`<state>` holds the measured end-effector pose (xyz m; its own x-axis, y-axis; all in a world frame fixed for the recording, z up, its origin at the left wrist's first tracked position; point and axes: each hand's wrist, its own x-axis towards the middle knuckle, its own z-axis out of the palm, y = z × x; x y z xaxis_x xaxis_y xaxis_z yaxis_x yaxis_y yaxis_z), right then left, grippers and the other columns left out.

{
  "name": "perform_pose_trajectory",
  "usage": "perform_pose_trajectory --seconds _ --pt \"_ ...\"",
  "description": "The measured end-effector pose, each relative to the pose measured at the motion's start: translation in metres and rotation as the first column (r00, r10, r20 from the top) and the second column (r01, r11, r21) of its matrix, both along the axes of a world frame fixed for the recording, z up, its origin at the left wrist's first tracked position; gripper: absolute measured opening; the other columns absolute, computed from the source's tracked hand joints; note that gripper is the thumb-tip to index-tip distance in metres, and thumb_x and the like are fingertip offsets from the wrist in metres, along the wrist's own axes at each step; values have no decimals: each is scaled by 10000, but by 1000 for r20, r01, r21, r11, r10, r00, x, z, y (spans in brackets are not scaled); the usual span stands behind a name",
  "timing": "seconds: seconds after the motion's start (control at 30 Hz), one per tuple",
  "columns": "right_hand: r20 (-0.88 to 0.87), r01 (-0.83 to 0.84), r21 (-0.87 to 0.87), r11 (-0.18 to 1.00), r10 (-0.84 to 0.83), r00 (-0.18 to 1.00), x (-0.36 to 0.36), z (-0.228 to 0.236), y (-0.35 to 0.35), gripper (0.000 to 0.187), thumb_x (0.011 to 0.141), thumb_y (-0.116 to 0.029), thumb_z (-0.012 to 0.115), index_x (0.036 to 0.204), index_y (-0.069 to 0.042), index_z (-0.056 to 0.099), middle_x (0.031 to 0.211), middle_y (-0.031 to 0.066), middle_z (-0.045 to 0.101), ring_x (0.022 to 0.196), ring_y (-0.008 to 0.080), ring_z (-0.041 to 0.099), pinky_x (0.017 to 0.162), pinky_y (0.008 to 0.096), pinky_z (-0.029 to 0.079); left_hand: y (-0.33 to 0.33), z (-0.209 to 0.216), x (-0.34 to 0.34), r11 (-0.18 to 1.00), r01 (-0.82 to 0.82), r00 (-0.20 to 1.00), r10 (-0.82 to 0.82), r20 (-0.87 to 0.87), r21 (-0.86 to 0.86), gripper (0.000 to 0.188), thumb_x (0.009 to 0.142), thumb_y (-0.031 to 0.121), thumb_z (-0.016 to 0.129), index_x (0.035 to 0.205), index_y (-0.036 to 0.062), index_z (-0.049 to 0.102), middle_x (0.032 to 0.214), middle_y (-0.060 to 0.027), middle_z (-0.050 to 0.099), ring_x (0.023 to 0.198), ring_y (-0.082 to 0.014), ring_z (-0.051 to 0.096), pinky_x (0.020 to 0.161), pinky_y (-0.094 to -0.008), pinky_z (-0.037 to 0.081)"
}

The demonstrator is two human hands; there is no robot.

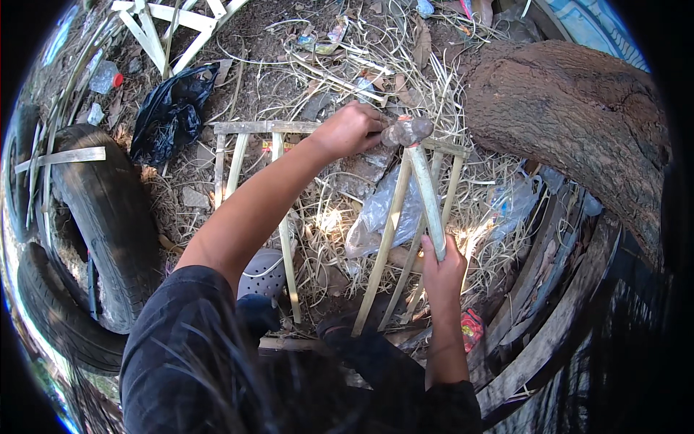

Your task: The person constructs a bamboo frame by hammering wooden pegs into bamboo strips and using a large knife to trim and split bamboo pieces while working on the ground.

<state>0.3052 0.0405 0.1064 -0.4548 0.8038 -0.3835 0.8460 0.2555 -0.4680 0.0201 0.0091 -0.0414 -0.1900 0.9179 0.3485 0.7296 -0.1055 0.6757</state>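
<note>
My right hand (443,269) is wrapped round the lower end of a hammer (429,195) with a pale, worn handle. The hammer's rusty head is up beside the fingers of my left hand (350,130). That hand is closed in a pinch at the top bar of a wooden slat frame (259,127); what its fingers hold is hidden. Several thin slats run from the bar toward me, including a light slat (384,249) just left of the hammer handle. Clear plastic (406,199) lies beneath the slats.
A thick log (564,108) lies at the right, above curved wooden boards (557,340). Old tyres (108,224) stand at the left near a black plastic bag (173,112). Wood strips and shavings (347,65) litter the dirt. A grey clog (264,273) shows below my left arm.
</note>
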Motion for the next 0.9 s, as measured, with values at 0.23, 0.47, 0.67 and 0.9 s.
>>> perform_pose_trajectory --seconds 0.23,0.47,0.67,0.9 --pt "-37 20 13 1000 -19 999 -14 12 6 253 917 -234 624 912 18 603 633 110 583 568 160 539 555 338 443 -1 3 0 1000 15 1000 -15 23 -23 122 712 94 713 802 12 707 784 -116 657 765 -290 645 787 -389 530" --pt "47 -18 18 1000 17 999 -18 24 3 291 903 -280 633 920 8 595 666 190 606 614 334 627 593 398 471 -2 4 -2 998 32 999 -30 30 -51 116 707 91 720 782 6 693 818 -124 660 802 -291 642 801 -393 515" --pt "53 -17 23 1000 15 998 -21 20 7 288 910 -281 621 932 5 598 688 197 620 655 334 652 612 401 484 -1 -2 -1 999 8 1000 -8 -10 34 129 736 113 705 819 15 718 913 -124 700 839 -286 667 837 -371 532" --pt "58 28 -4 1000 -27 998 -16 21 7 309 912 -301 611 955 5 606 721 219 637 692 372 656 624 409 489 4 0 0 997 63 998 -63 17 -35 117 713 91 731 779 3 693 826 -116 667 805 -291 640 790 -404 507"
